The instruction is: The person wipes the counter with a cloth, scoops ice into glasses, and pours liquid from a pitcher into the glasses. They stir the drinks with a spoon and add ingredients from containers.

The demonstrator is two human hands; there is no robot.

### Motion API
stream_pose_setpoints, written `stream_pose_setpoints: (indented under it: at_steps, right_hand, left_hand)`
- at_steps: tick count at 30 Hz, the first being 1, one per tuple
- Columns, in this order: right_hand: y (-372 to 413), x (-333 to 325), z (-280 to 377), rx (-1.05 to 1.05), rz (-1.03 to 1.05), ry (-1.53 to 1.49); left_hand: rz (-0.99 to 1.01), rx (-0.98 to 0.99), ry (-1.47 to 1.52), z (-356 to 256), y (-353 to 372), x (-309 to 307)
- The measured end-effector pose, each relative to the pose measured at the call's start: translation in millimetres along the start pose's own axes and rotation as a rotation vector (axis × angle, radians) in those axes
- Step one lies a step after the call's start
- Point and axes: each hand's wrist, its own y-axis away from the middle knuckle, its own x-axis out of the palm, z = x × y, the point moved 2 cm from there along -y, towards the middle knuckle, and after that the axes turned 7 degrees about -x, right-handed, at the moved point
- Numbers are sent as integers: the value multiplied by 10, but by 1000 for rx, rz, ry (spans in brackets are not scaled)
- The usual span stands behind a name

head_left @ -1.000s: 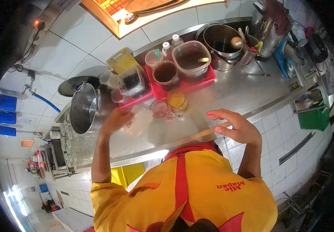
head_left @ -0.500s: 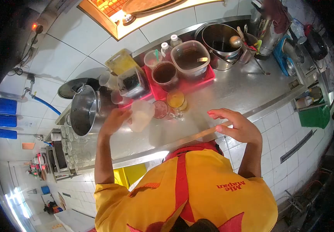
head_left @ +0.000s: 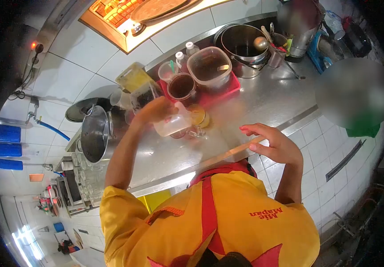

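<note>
My left hand (head_left: 156,110) is closed on a translucent plastic pitcher (head_left: 173,124), smeared a little by motion and held tilted over the steel counter. Under and beside the pitcher, a glass mug with a pinkish drink (head_left: 179,134) is mostly hidden. Close to its right stands a glass mug of orange-yellow drink (head_left: 201,118). My right hand (head_left: 270,143) hovers by the counter's front edge, fingers apart and nothing in them.
A red tray (head_left: 227,89) bears a tub of dark liquid (head_left: 212,80) and a brown-filled container (head_left: 182,92). Behind it are white-capped bottles (head_left: 181,60). A steel pot (head_left: 95,135) stands left, near several glasses (head_left: 87,171); a bucket with a ladle (head_left: 245,62) is at the back right.
My left hand has moved up and to the right with the pitcher, which now overlaps the pink-drink mug. My right hand has stayed nearly still. The view has shifted slightly.
</note>
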Motion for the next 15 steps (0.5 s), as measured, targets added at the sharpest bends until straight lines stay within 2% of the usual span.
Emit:
stream_pose_setpoints:
  at_steps: [3, 6, 9, 12, 15]
  right_hand:
    - [58, -16, -57, -44, -35, 8]
    - [94, -29, -60, -57, -48, 27]
    - [110, -23, -75, -68, -64, 21]
    - [106, -4, -67, -73, -77, 7]
    - [91, 4, -22, -64, -82, 1]
  left_hand:
    - [92, 51, -37, -105, -306, 46]
    - [144, -28, -340, -267, -616, 142]
    - [23, 121, -494, -445, -637, 230]
    - [-124, 42, -631, -629, -586, 418]
    - [-362, 175, -324, -490, -219, 192]
